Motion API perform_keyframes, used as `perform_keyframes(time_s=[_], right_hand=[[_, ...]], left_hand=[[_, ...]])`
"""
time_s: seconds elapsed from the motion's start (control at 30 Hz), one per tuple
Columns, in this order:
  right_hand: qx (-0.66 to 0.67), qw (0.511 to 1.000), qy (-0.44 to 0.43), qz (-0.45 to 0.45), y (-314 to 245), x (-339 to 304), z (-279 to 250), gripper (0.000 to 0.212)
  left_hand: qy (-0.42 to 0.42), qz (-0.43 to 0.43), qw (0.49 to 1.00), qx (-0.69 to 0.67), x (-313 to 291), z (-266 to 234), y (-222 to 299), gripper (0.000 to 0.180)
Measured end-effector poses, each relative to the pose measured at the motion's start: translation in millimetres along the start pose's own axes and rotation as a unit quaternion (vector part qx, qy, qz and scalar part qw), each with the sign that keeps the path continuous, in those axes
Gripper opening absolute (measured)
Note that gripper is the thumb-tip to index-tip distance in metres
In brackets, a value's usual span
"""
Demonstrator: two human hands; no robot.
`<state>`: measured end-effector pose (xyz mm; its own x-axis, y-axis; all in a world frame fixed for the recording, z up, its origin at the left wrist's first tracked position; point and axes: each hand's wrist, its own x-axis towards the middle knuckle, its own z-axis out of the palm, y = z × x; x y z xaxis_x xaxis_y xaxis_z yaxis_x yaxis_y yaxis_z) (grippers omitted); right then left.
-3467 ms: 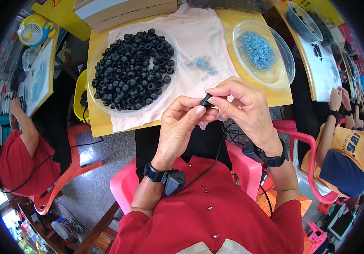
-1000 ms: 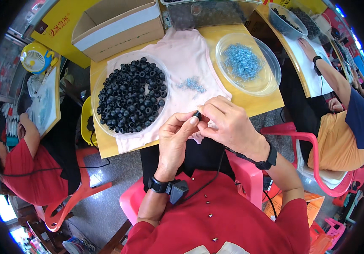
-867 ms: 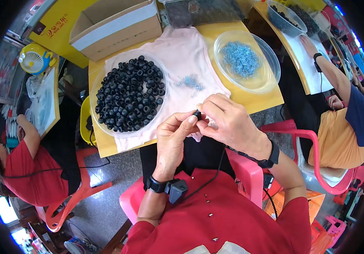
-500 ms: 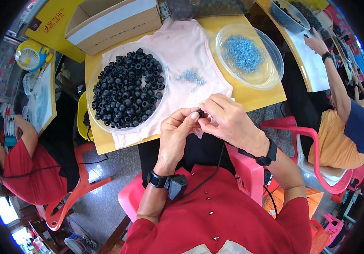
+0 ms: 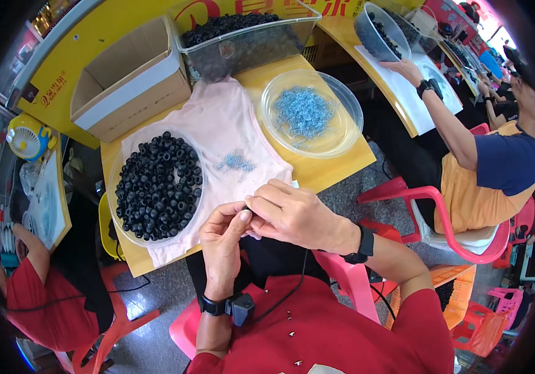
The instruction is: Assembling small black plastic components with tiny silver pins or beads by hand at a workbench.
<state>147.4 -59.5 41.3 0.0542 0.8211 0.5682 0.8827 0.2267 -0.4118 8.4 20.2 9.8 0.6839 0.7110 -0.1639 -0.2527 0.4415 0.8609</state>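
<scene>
Over the near edge of the table my left hand [image 5: 222, 240] and my right hand [image 5: 295, 215] meet, fingers pinched together. Between them shows a bit of a small black hollow plastic piece [image 5: 247, 211], mostly covered by the fingertips. Left of my hands, a round clear tray [image 5: 200, 215] holds a heap of matching black pieces [image 5: 158, 187]. A small scatter of tiny blue bits [image 5: 236, 162] lies on the pale pink cloth [image 5: 217, 118] beyond my hands. More tiny blue bits [image 5: 305, 112] are piled in a round clear container [image 5: 342, 134] to the right.
An open cardboard box [image 5: 133, 93] and a clear bin [image 5: 249, 47] of black pieces stand at the table's back. One person in red [image 5: 49, 299] sits at left, another in orange and navy [image 5: 479, 168] at right. Pink chairs [image 5: 454, 234] stand around.
The view has shifted, so the table and trays sit lower and further left, and the back bin shows more. My hands still pinch the black piece together.
</scene>
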Motion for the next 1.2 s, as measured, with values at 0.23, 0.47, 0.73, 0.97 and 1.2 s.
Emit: perform_keyframes(time_s=[0.23,0.47,0.73,0.97,1.2], right_hand=[[0.002,1.0,-0.008,-0.012,-6,-2,-7,0.027],[0.011,1.0,-0.023,0.003,-13,-3,-12,0.029],[-0.059,0.996,-0.069,0.019,-15,-1,-9,0.038],[-0.095,0.992,-0.073,0.047,-20,2,-8,0.039],[-0.156,0.98,-0.091,0.08,-14,0,-6,0.037]], left_hand=[[-0.001,0.053,0.999,-0.006,-2,2,-1,0.01],[-0.024,0.048,0.994,-0.092,-8,5,-5,0.006],[-0.015,0.029,0.995,-0.091,-12,7,-9,0.006],[-0.001,0.023,0.998,-0.055,-10,13,-4,0.007],[0.0,0.007,0.999,-0.044,-3,15,-9,0.01]])
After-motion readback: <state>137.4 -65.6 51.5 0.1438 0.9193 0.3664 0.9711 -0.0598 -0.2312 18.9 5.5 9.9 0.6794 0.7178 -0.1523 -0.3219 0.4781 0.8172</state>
